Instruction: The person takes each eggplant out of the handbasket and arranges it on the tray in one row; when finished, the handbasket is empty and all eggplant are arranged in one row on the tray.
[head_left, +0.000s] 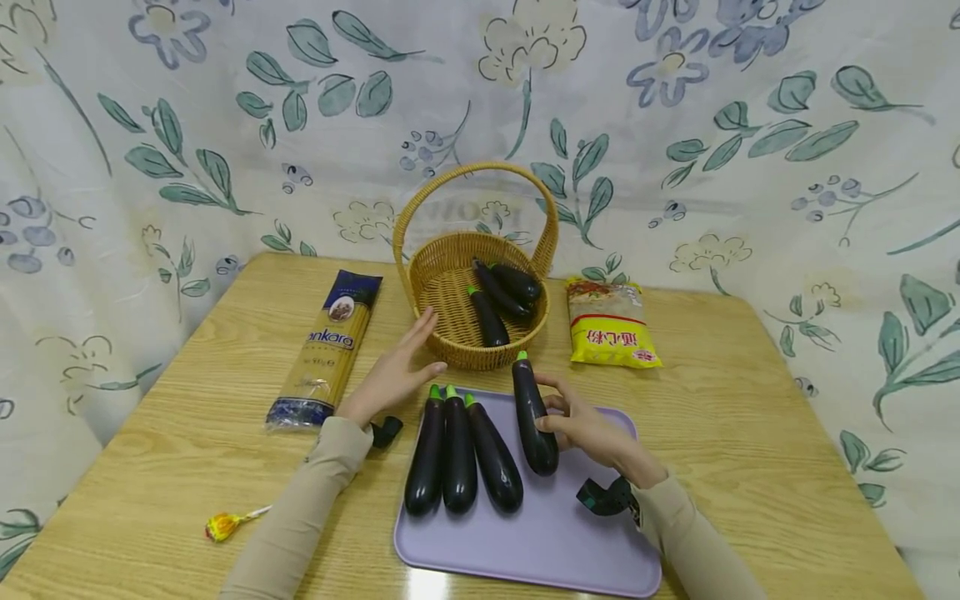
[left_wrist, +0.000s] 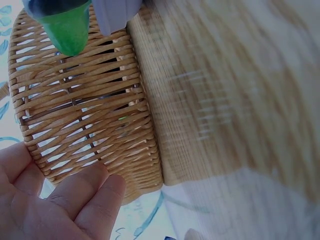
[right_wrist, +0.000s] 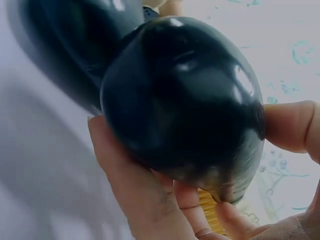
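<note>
My right hand (head_left: 588, 425) holds a dark purple eggplant (head_left: 534, 421) with a green stem, thumb on one side and fingers on the other, over the lilac tray (head_left: 577, 550). In the right wrist view the rounded end of this eggplant (right_wrist: 185, 105) fills the middle. Left of it, three eggplants (head_left: 458, 458) lie side by side on the tray, stems toward the wicker basket (head_left: 476, 358). My left hand (head_left: 393, 371) is at the basket's near left side, fingers extended; in the left wrist view its fingertips (left_wrist: 92, 177) lie against the woven wall. Inside the basket are three more eggplants (head_left: 489, 321).
A spaghetti packet (head_left: 322, 358) lies left of the basket, and a yellow packet (head_left: 611, 325) lies to its right. A wrapped lollipop (head_left: 222, 526) is beside my left sleeve. Behind the wooden table (head_left: 750, 467) hangs a floral curtain (head_left: 450, 83); the basket's tall handle (head_left: 480, 167) arches up.
</note>
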